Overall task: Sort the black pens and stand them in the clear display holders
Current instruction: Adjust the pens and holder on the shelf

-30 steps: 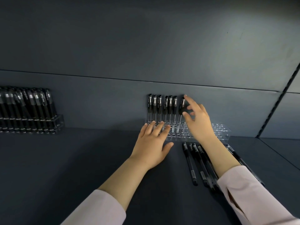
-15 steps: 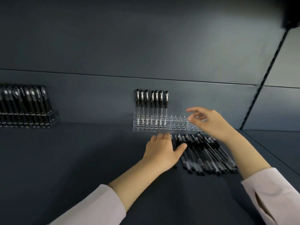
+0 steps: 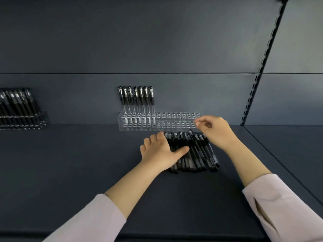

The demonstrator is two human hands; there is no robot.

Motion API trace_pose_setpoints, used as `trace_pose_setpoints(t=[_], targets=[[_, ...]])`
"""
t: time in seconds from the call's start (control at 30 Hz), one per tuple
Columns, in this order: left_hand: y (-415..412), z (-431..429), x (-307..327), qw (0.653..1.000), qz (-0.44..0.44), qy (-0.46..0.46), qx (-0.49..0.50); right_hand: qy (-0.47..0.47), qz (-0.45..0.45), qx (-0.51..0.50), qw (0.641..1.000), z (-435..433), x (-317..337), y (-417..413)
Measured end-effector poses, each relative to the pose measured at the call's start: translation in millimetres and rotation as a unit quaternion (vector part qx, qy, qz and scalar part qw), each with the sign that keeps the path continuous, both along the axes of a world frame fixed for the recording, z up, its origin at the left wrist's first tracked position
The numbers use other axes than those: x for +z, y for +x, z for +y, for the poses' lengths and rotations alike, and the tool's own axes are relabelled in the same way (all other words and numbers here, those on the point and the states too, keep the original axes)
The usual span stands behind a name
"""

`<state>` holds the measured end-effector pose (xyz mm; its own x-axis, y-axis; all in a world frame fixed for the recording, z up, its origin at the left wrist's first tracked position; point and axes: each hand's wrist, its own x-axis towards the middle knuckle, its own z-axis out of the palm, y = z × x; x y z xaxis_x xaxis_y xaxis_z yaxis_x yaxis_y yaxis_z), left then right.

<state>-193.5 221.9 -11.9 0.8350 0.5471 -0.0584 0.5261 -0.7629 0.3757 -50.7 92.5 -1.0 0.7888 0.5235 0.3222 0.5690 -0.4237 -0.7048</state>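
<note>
Your view is dim, light soft and even, brightest on the back wall (image 3: pixel 192 41) upper right. Your right hand (image 3: pixel 215 131) is slightly blurred. Wide-angle distortion tilts the slotted upright (image 3: pixel 261 70).

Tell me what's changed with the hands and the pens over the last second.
The right hand let go of the seventh standing pen and drew right, now over the right end of the clear holder, nothing visible in it. The left hand left the holder's front and came back onto the loose pens, thumb across them. The standing row and the filled holder at left stayed put.
</note>
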Motion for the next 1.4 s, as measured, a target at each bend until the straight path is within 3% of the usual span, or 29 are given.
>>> trace_pose_setpoints(t=[0.33, 0.57, 1.07, 1.27, 1.4], targets=[[-0.2, 11.0, 5.9, 0.998, -0.019, -0.052, 0.007, -0.011, -0.021, 0.009, 1.0, 5.7, 3.5, -6.2], [-7.3, 29.1, 12.7, 0.988, -0.071, -0.138, 0.024, -0.006, -0.023, 0.016, 1.0, 7.6, 4.9, -9.7], [-10.9, 34.0, 19.2, 0.985, -0.086, -0.142, 0.05, -0.004, -0.012, 0.016, 1.0, 7.5, 4.3, -16.8], [-15.3, 46.6, 21.5, 0.972, -0.094, -0.21, 0.054, -0.006, -0.014, 0.017, 1.0, 7.9, 5.0, -20.9], [-21.0, 52.0, 24.7, 0.95, -0.104, -0.288, 0.06, 0.06, 0.029, 0.035, 0.997, 12.6, 7.0, -29.6]])
